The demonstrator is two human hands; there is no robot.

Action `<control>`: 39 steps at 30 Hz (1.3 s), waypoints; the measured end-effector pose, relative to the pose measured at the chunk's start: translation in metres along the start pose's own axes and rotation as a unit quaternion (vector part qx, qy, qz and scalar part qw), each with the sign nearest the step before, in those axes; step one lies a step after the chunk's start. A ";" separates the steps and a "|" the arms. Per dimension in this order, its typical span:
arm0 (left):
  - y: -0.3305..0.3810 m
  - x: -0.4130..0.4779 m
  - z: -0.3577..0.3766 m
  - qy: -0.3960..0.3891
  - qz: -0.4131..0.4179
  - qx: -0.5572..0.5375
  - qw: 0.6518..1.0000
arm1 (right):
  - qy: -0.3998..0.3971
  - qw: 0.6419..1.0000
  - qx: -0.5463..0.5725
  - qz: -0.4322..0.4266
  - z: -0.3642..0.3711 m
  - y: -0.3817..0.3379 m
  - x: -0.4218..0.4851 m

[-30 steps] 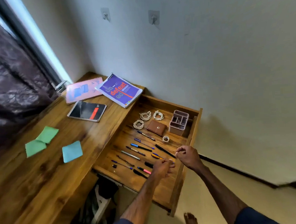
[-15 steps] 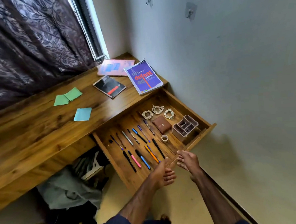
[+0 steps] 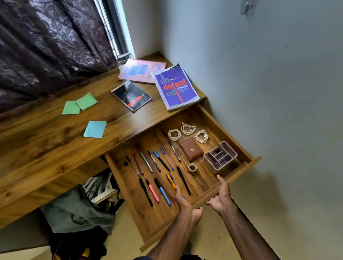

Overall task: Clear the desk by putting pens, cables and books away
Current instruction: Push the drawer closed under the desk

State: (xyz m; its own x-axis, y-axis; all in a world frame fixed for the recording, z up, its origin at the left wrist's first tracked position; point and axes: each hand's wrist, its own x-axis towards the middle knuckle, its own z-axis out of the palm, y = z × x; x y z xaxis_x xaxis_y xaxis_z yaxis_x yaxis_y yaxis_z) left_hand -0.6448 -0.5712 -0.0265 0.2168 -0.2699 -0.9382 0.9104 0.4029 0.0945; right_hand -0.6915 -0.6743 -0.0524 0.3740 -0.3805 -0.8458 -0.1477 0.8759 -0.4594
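The wooden drawer [image 3: 153, 218] stands pulled out under the desk [image 3: 37, 150]. Inside lie several pens [image 3: 162, 191] in rows, three coiled white cables [image 3: 187, 128], a brown wallet [image 3: 191, 149], a small tape roll [image 3: 192, 167] and a brown organiser tray [image 3: 220, 158]. My left hand [image 3: 188, 206] grips the drawer's front panel, thumb inside near an orange pen [image 3: 171, 181]. My right hand [image 3: 221, 196] holds the same panel further right, thumb on top. On the desk lie a purple book [image 3: 175, 88], a black notebook [image 3: 131, 95] and a pink book [image 3: 141, 70].
Two green sticky notes [image 3: 78, 104] and a blue one [image 3: 95, 129] lie on the desk. Clothes and books [image 3: 77, 218] are piled on the floor under the desk. A wall runs close along the right; a dark curtain [image 3: 40, 41] hangs behind the desk.
Both hands dropped from above the pens to the drawer's front panel and took hold of it. My view swung left and downward.
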 end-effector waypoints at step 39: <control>0.300 0.109 0.164 0.015 0.170 -0.228 0.959 | -0.070 0.984 0.027 0.163 0.332 -0.130 0.168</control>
State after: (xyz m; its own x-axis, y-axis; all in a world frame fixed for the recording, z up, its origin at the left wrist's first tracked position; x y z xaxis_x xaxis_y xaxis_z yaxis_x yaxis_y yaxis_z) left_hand -0.2905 -0.6233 -0.0456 0.4581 -0.0328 -0.8883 0.5389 0.8050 0.2482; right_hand -0.3054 -0.7542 -0.0449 0.4385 -0.0359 -0.8980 -0.2329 0.9605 -0.1521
